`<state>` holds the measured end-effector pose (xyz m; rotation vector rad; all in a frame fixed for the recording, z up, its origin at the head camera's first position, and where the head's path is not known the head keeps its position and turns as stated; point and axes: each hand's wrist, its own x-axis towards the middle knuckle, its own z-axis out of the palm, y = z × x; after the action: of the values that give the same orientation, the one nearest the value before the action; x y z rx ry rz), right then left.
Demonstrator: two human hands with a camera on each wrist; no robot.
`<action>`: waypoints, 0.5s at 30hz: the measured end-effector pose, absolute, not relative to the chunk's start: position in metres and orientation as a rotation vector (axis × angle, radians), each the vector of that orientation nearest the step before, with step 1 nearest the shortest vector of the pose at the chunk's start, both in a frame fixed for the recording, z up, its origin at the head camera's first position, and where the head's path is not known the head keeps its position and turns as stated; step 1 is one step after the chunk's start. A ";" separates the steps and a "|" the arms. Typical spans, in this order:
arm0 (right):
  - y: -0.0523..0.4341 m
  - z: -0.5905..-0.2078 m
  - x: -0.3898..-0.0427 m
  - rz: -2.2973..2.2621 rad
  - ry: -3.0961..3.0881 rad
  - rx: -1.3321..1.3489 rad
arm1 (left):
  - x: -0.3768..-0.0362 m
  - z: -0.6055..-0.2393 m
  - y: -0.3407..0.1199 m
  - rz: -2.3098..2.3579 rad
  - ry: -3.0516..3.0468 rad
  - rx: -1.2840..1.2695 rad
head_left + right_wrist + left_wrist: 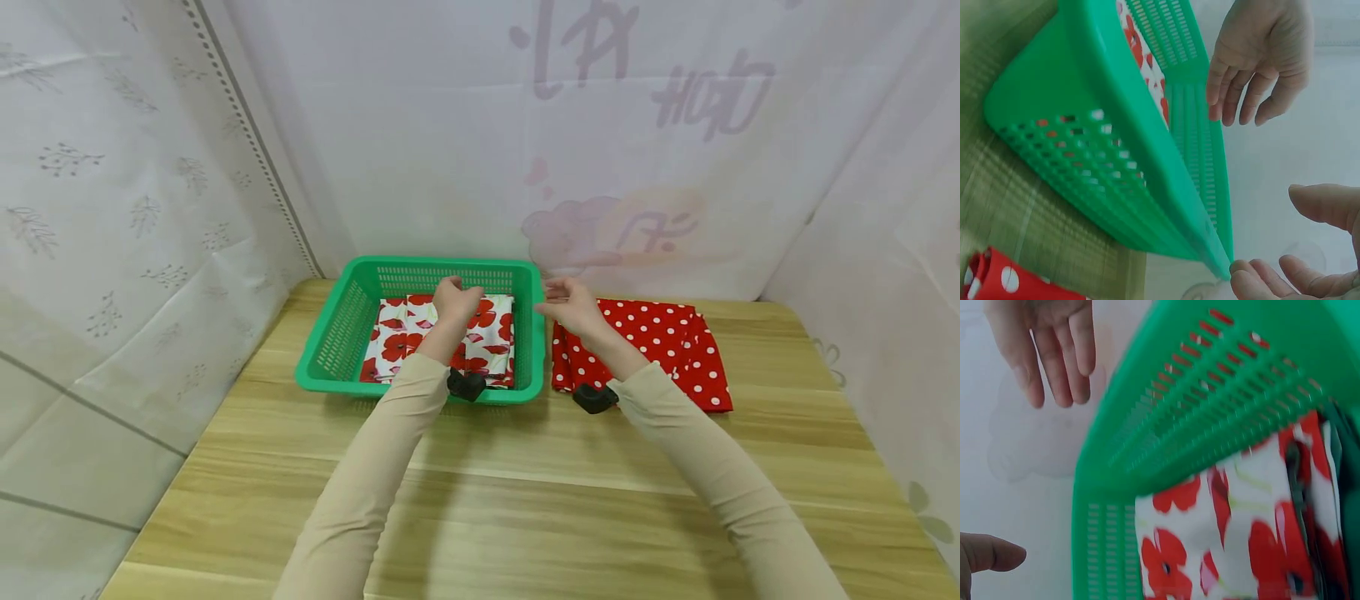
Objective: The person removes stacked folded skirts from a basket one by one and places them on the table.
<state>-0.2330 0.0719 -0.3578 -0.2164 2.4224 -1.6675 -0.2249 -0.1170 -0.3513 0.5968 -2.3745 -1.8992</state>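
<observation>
Head view, left hand (456, 302) relaxed, empty above poppy cloth (491, 329) in green basket (337, 333), right hand (567, 305) loosely spread over basket's right rim, dotted cloth (667, 342) just beside, no readable labels.

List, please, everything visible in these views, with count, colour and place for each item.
basket: one, green plastic with slotted walls, on the table's far left.
poppy cloth: folded stack, exact count unclear, white with red flowers, inside the basket.
polka-dot cloth: one folded, red with white dots, on the table right of the basket.
table: one, light wood grain, under everything.
curtains: white, faintly printed, around the back and sides.
wrist cameras: two, black, one on each wrist.
sleeves: two, beige.
left hand: over the basket, fingers relaxed, holding nothing.
right hand: at the basket's far right corner, fingers relaxed, holding nothing.
</observation>
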 end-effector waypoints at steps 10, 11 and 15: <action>0.047 -0.357 -0.230 -1.602 2.369 -0.271 | -0.227 -0.360 -0.158 -1.793 -2.422 0.762; 0.044 -0.358 -0.230 -1.594 2.354 -0.272 | -0.227 -0.361 -0.162 -1.772 -2.436 0.775; 0.034 -0.358 -0.231 -1.555 2.297 -0.248 | -0.225 -0.362 -0.178 -1.669 -2.514 0.838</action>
<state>-0.2306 0.0339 -0.3580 -0.2477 2.2967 -1.5549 -0.2247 -0.1784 -0.3619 0.8379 -2.5140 -1.6693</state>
